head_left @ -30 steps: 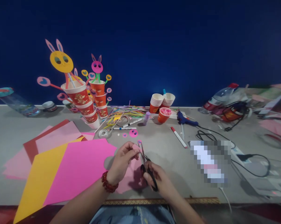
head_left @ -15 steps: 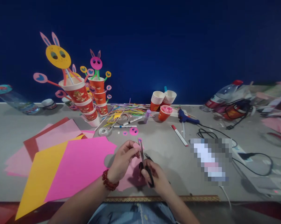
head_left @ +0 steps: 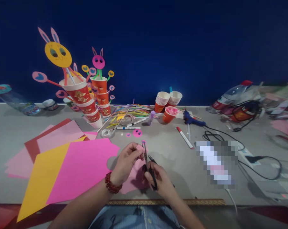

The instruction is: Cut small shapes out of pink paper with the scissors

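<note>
My left hand [head_left: 129, 160] pinches a small piece of pink paper [head_left: 140, 148] between thumb and fingertips. Black-handled scissors [head_left: 153, 179] sit in my right hand [head_left: 161, 179], its fingers closed round the handles. The narrow blades point away from me and lie against the right side of the pink piece. Under both hands a larger pink paper sheet [head_left: 132, 181] rests on the table, partly covered. A dark pen-like tip [head_left: 151, 158] shows just beyond my right hand. Farther off lies a bright pink paper face [head_left: 137, 133] with drawn eyes, next to a small pink disc [head_left: 128, 135].
Magenta paper [head_left: 84, 168] and yellow paper [head_left: 43, 175] spread at left. Rabbit figures on stacked red cups [head_left: 80, 95] stand behind. Colourful sticks [head_left: 134, 113], a purple glue stick [head_left: 151, 118], paper cups [head_left: 162, 100], a blue glue gun [head_left: 191, 119] and a red-capped marker [head_left: 184, 137] lie across the back.
The view has tilted slightly, shifting the background figures a little upward. Both hands, the scissors and the pink piece hold nearly the same position.
</note>
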{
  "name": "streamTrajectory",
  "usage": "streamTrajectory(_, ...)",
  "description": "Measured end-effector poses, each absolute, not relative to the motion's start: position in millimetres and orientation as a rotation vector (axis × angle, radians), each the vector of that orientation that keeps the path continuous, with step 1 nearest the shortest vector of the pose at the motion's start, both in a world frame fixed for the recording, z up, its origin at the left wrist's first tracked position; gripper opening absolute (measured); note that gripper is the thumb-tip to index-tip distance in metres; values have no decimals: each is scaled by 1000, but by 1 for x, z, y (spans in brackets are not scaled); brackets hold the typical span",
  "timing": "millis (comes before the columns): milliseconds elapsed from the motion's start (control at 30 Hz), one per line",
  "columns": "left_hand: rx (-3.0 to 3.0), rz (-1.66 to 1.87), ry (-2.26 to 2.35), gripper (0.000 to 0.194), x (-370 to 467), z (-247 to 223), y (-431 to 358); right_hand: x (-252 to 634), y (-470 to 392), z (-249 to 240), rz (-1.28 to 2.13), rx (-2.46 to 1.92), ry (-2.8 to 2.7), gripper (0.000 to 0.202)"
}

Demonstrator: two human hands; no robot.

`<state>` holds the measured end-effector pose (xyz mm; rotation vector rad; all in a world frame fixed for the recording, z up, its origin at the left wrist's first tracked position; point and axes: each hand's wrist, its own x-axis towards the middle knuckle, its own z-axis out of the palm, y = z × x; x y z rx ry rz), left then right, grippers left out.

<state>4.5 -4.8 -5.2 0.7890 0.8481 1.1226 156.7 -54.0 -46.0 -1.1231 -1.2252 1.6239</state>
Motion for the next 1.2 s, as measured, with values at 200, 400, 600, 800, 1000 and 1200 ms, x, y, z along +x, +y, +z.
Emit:
streamTrajectory(200,801,1128,844,14,4,-4,-5,157,-54,-47,1630,-1118,-1235,48)
streamTrajectory(400,790,1120,862,18,4,-3,-5,155,-54,-46,1643,-1096,-1216,51)
streamTrajectory(600,793,1119,854,16,4,-6,-5,156,-54,-48,1653,-1072,-1239,50)
streamTrajectory(800,820,1098,848,15,2,-8,-5,158,-54,-45,1628,-1122,-1278,50)
streamTrajectory(1000,834,1091,849,14,2,-8,-5,158,-54,-41,1637,-1138,-1283,53)
streamTrajectory(1200,825,1101,833,15,2,-7,-5,158,-52,-42,1619,-1122,-1294,53)
